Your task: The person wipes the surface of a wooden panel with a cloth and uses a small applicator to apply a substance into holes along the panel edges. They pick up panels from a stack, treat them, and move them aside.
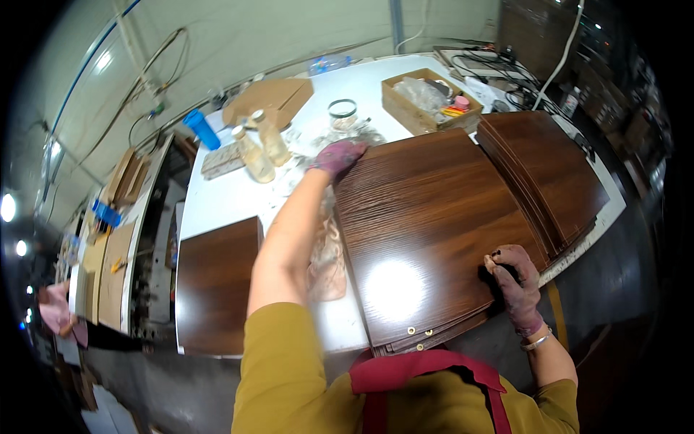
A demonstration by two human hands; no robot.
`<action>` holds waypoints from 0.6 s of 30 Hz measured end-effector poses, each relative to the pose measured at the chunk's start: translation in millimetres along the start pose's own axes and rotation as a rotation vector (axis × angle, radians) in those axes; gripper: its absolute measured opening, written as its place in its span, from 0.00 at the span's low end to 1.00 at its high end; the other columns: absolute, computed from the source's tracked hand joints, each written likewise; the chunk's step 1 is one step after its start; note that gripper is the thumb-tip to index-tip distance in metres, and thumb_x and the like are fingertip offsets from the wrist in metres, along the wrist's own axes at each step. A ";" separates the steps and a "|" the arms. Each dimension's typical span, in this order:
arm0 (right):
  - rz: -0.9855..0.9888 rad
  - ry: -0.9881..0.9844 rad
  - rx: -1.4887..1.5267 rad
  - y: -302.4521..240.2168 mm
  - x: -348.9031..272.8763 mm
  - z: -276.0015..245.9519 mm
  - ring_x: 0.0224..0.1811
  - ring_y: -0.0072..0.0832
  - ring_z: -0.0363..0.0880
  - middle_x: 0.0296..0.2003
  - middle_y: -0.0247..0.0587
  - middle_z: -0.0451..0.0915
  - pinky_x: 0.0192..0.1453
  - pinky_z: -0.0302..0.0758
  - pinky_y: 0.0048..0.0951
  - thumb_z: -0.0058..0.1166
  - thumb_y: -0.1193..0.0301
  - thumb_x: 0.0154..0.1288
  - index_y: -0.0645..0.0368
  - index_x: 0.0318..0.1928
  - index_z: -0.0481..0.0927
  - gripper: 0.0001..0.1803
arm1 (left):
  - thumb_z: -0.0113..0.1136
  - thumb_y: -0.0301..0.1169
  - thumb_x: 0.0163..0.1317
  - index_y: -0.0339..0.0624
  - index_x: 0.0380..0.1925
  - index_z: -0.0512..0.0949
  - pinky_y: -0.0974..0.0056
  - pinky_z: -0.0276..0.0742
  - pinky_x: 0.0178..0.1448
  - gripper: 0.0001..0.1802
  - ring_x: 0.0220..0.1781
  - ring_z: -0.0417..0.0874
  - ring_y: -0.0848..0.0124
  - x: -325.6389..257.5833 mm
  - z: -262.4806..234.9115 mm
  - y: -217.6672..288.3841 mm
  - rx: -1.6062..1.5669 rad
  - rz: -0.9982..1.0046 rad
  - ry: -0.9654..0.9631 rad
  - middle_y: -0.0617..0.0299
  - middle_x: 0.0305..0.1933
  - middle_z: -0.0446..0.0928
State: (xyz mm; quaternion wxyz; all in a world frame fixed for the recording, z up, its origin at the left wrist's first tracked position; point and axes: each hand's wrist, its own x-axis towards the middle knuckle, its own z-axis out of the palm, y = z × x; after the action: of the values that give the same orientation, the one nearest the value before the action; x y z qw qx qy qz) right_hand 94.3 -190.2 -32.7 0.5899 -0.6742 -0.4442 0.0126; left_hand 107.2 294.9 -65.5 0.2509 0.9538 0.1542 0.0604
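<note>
Dark wood-grain panels [419,231] lie stacked on the white table [224,195], and both hands grip the top sheet at opposite corners. The left hand [337,156] presses flat over the far corner; the right hand [515,283] curls closed around the near edge, fingers tucked under. Just beyond the left hand stand 2 glass bottles [262,148] and a jar [343,110]; past the right hand sits a second fanned stack [549,170]. Swinging the far corner outward could, I judge, knock the bottles over. The glossy face may also slip from the flat palm.
</note>
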 end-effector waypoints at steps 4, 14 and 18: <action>0.000 0.087 -0.054 -0.9 5.3 16.1 0.43 0.30 0.80 0.42 0.43 0.79 0.50 0.78 0.28 0.57 0.83 0.64 0.62 0.43 0.79 0.08 | 0.53 0.61 0.65 0.39 0.45 0.83 0.53 0.74 0.59 0.33 0.50 0.82 0.48 7.0 -6.8 18.3 0.074 0.085 -0.052 0.42 0.46 0.82; 0.113 0.556 0.364 -1.8 7.5 -58.3 0.54 0.26 0.82 0.47 0.40 0.83 0.65 0.74 0.27 0.56 0.82 0.67 0.65 0.50 0.80 0.11 | 0.54 0.43 0.73 0.41 0.45 0.81 0.67 0.75 0.46 0.16 0.38 0.77 0.76 -20.7 -231.0 129.7 0.166 0.165 0.342 0.68 0.33 0.80; 0.112 0.585 0.484 6.9 -27.0 -133.7 0.58 0.24 0.79 0.53 0.41 0.82 0.68 0.72 0.27 0.53 0.77 0.71 0.64 0.54 0.79 0.13 | 0.51 0.48 0.75 0.40 0.53 0.77 0.63 0.79 0.49 0.23 0.44 0.82 0.71 -134.0 -272.3 233.2 0.408 0.433 0.482 0.59 0.47 0.81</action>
State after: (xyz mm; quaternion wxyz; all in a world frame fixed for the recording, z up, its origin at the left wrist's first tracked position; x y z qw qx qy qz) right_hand 154.3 -311.0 -11.4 0.8322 -0.5138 -0.2041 -0.0437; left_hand -10.4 183.9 281.5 -0.0064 0.9531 0.0124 0.3024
